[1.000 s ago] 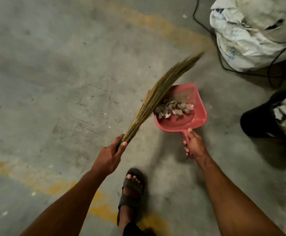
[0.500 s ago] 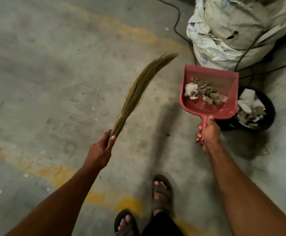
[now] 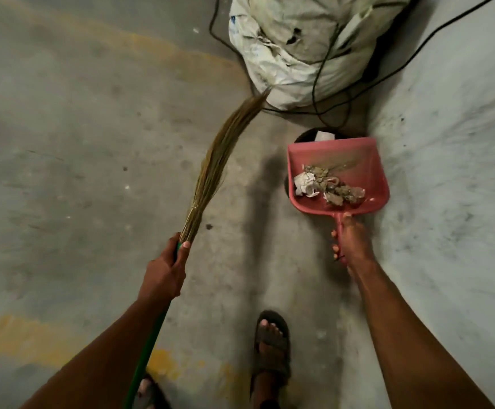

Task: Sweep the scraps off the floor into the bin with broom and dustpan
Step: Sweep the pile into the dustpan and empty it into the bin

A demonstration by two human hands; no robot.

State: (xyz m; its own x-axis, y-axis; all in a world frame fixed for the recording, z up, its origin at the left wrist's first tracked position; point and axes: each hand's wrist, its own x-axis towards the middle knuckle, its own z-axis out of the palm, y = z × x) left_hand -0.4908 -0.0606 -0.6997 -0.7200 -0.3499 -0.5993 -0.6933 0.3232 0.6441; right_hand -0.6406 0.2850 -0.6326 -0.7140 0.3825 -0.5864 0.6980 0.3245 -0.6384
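My left hand [image 3: 163, 273] grips a grass broom [image 3: 210, 169] where its green handle meets the straw, bristles pointing up and away over the floor. My right hand [image 3: 351, 246] holds the handle of a red dustpan [image 3: 343, 152], raised level. In the pan lies a heap of crumpled paper and grey scraps [image 3: 327, 185]. The pan hangs directly over a black bin [image 3: 308, 134], which it mostly hides; only the bin's far rim and a bit of white paper inside show.
A big white woven sack [image 3: 296, 45] stands just beyond the bin, with black cables [image 3: 337, 104] draped over and around it. A pale wall [image 3: 452, 172] rises on the right. My sandalled feet [image 3: 271, 346] stand on concrete with faded yellow lines.
The dustpan with scraps rose off the floor and swung right, now over the bin. I stepped closer to the sack. The broom stayed lifted on the left.
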